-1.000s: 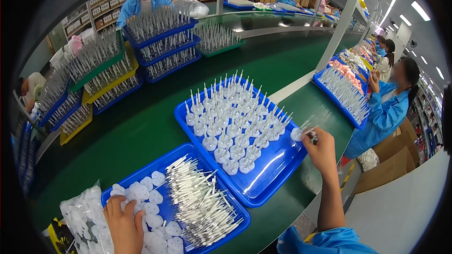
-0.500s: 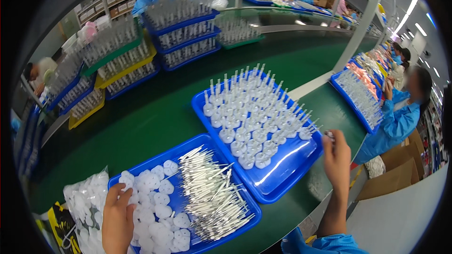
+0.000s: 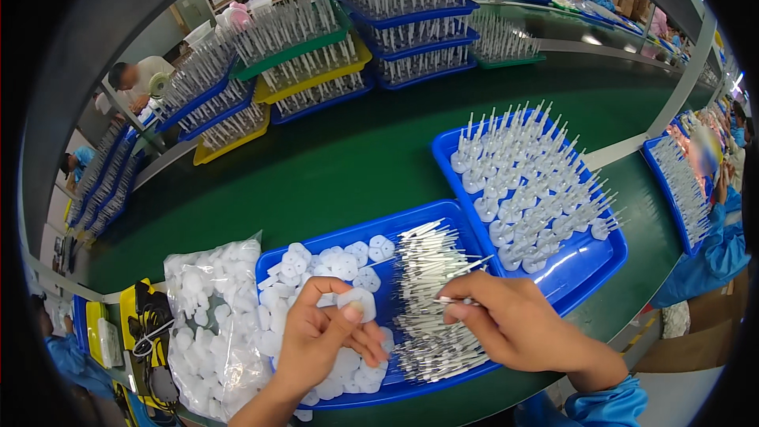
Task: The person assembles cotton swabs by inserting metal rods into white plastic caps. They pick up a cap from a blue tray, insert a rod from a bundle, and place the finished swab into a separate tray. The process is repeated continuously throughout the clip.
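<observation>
A white translucent plastic disc [image 3: 360, 300] is pinched between the thumb and fingers of my left hand [image 3: 316, 340]. My right hand [image 3: 514, 320], to its right, pinches a thin white stick [image 3: 455, 300] whose tip points toward the disc without touching it. Beneath both hands lies a blue tray [image 3: 273, 257]. Loose white discs [image 3: 344, 265] fill its left part, and a dense pile of thin white sticks [image 3: 427, 269] covers its right part. Behind it to the right, another blue tray [image 3: 581, 281] bears rows of discs with upright sticks [image 3: 522, 182].
A clear plastic bag of white discs [image 3: 213, 308] lies left of the near tray. Stacked trays of upright pieces [image 3: 316, 87] stand along the far side of the green table [image 3: 348, 162]. Co-workers in blue sit around, one at the right [image 3: 704, 245]. A metal post [image 3: 684, 87] rises at right.
My left hand has lifted a disc from the tray. The right hand has come from beside the far tray to over the sticks and now holds one. The view has turned rightward-to-left.
</observation>
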{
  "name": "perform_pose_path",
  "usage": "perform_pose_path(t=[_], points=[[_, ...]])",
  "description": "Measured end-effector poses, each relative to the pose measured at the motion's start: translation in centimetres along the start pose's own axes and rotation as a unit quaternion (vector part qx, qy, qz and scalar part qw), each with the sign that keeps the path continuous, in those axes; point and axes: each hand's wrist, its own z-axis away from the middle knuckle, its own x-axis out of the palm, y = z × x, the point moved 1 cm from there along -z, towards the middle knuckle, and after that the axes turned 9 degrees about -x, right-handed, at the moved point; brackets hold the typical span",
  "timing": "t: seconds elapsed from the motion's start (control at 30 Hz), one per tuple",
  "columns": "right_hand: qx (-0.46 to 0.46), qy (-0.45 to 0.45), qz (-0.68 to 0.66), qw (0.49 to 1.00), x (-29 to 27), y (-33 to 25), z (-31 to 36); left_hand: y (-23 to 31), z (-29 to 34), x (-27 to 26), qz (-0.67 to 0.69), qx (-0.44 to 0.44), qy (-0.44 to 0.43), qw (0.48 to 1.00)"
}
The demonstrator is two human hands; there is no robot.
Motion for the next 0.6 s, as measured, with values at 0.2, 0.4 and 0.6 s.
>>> perform_pose_path(t=[0.2,0.4,0.6], points=[[-0.036,0.004,0.012,0.999,1.9,0.7,-0.4,-1.0,-0.2,1.0,-0.092,0.106,0.01,0.99],[-0.036,0.026,-0.021,0.999,3.0,1.5,0.3,-1.8,0.0,1.9,-0.071,0.121,0.032,0.99],[-0.047,0.01,0.053,0.997,3.2,1.9,0.4,-2.0,-0.1,1.3,-0.119,0.065,0.06,0.989]])
